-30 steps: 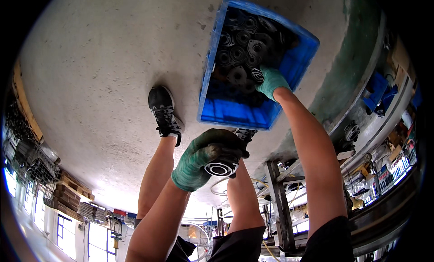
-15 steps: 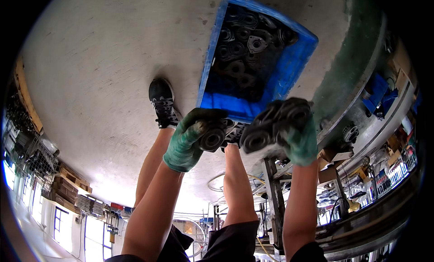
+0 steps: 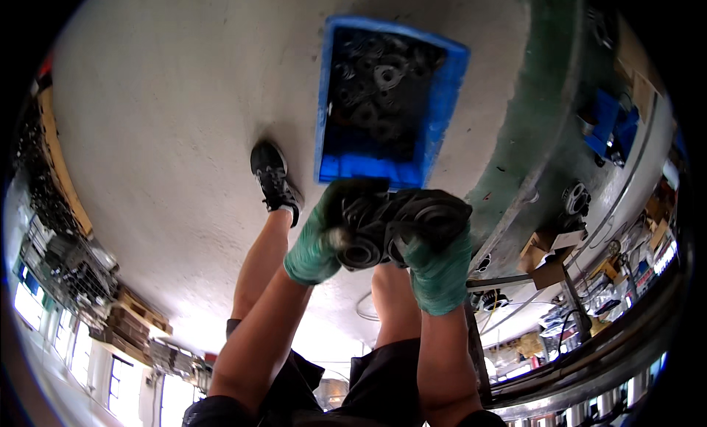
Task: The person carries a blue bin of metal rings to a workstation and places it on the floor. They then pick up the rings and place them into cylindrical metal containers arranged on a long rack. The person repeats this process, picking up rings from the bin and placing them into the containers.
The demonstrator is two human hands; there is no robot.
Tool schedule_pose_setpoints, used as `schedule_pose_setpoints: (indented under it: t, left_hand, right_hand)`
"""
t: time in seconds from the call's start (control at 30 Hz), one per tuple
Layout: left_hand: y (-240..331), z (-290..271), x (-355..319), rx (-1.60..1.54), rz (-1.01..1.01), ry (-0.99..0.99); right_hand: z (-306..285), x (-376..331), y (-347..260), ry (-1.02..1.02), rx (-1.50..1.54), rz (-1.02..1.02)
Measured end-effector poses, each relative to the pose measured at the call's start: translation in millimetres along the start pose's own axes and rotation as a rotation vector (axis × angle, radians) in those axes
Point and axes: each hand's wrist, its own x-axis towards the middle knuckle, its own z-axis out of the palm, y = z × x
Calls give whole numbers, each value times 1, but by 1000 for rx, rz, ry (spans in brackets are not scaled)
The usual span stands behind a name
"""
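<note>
Black metal parts [image 3: 390,224] sit mid-frame, gripped between your gloved left hand [image 3: 317,239] and right hand [image 3: 438,269], both closed around them below the blue crate [image 3: 442,96].

Brown cardboard boxes [image 3: 549,258] on rt-side rack, no labels/screens legible

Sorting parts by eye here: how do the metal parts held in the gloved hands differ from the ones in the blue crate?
The held metal parts are lifted off the floor, gripped between the left hand and right hand; the crate parts lie loose in the blue crate. The held ones are few; the crate holds many. Both look dark, round and ring-like.
</note>
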Motion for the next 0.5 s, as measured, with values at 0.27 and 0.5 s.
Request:
schedule_pose_setpoints:
  t: [0.27,0.5]
  left_hand:
    - [25,224,-137,243,-44,-151]
    - [-2,379,-239,64,-42,-416]
  right_hand:
    - [-100,-164,-167,112,494,26]
    - [-171,-324,-285,161,941,-189]
